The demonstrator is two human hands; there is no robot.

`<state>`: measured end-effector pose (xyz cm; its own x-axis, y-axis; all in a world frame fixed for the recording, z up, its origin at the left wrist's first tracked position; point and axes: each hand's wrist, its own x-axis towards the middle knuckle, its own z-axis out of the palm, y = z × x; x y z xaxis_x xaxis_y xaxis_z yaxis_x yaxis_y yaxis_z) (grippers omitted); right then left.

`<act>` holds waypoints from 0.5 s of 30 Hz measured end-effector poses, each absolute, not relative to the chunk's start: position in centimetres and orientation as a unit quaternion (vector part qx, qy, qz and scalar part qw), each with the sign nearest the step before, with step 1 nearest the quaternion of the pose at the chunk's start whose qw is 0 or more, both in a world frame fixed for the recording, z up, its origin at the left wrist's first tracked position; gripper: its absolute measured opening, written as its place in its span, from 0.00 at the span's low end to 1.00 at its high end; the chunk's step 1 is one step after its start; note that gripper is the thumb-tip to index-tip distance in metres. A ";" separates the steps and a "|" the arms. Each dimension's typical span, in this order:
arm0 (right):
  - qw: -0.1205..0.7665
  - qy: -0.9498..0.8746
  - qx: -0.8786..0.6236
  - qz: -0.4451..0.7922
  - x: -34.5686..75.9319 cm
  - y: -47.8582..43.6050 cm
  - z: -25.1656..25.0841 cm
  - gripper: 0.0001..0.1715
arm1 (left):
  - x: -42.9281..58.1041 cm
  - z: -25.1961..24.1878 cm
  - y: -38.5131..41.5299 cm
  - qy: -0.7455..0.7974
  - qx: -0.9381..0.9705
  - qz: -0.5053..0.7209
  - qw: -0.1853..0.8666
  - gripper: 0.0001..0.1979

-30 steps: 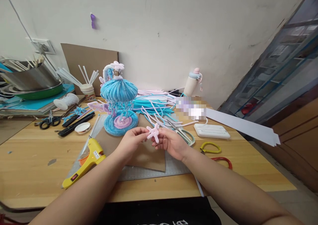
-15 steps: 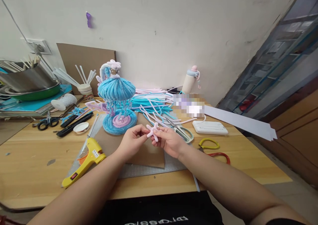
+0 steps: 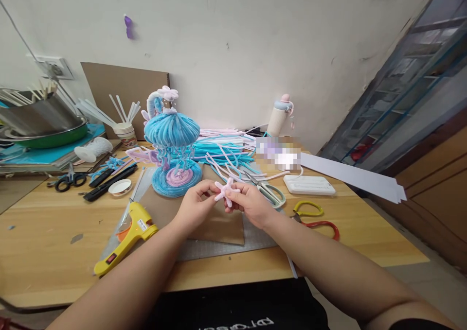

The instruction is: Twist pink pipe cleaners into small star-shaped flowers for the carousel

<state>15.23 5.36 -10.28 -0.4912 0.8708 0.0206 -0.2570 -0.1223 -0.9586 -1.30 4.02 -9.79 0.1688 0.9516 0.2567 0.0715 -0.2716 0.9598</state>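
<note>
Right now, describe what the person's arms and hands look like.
Both forearms are bare. No gloves, watch or rings are visible on the left hand or the right hand. A dark sleeve edge seems to show at the right upper arm.

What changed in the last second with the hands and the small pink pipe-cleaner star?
The left hand and right hand kept pinching the small pink fuzzy pipe-cleaner star between their fingertips, turning it slightly so its arms splay wider. Nothing was picked up or let go. The yellow plastic glue gun and the blue-and-pink pipe-cleaner jellyfish model on the wooden table stayed put.
</note>
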 end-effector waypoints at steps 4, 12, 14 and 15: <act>0.410 -0.568 -0.319 0.639 15.3 5.2 -10.0 0.17 | -1.4 -9.1 3.8 0.403 0.607 0.478 0.490 0.07; 0.388 -0.623 -0.326 0.596 15.6 5.5 -10.7 0.16 | -1.6 -9.7 4.1 0.413 0.511 0.446 0.607 0.11; 0.393 -0.634 -0.327 0.580 15.6 5.6 -10.7 0.16 | -1.6 -9.9 4.2 0.424 0.523 0.447 0.589 0.11; 0.397 -0.637 -0.326 0.575 15.6 5.7 -10.7 0.17 | -1.6 -9.9 4.3 0.431 0.533 0.445 0.576 0.12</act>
